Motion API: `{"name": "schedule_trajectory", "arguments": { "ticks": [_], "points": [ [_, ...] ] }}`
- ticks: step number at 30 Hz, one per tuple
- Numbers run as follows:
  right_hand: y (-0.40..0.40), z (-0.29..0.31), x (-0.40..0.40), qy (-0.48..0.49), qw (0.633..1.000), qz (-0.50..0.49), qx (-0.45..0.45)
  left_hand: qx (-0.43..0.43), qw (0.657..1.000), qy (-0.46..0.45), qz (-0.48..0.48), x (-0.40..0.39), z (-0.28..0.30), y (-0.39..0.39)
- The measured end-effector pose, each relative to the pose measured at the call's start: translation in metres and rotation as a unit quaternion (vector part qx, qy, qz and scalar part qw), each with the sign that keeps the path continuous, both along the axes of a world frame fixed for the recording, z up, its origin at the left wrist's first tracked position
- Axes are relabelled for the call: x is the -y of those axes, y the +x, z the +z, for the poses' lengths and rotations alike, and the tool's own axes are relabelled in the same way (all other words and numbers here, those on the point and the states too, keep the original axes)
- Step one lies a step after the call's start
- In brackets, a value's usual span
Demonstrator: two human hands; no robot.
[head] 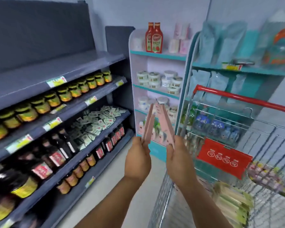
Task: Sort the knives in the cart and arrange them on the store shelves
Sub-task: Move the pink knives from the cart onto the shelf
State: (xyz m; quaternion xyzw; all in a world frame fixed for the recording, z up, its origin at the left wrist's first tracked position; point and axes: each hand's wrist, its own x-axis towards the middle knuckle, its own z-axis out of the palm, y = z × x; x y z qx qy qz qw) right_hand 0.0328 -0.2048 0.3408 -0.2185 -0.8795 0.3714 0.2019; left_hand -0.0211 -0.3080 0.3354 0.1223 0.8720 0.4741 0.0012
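At the far left stands a dark grey shelf unit [59, 69] whose top shelf is bare; the shelf below carries a row of small jars with yellow-green labels [64, 93] along its front edge. Lower shelves hold a heap of small packets [97, 122] toward the right end, dark bottles with red labels [56, 155], and at the bottom a row of short orange jars [79, 170]. In the middle of the view the person's left hand [137, 159] is raised, its grip curled round the lower end of a bunch of flat pink packaged knives [148, 124] that point up and slightly right. Just beside it, the right hand [178, 160] grips a second bunch of pink knife packs [165, 124] that lean up and left, so the two bunches nearly meet at their tops. Behind them a narrow white rack with teal shelf edges [156, 55] holds two red sauce bottles [154, 37] on top and white tubs [158, 79] beneath. At the right is a wire cart [220, 112] with a red handle bar [247, 97] and a red flap [224, 159]; inside its near right corner lie more packs, too blurred to identify.
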Motion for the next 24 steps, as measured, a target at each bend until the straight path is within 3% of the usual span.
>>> {"name": "schedule_trajectory", "arguments": {
  "ticks": [12,24],
  "points": [
    [-0.077,0.048,0.169,0.059,0.974,0.217,-0.025,-0.047,0.978,0.007,0.201,0.191,0.054,-0.028],
    [-0.168,0.081,0.388,0.067,0.935,0.344,-0.053,-0.095,0.947,0.011,0.305,0.416,0.08,-0.091]
  ]
}}
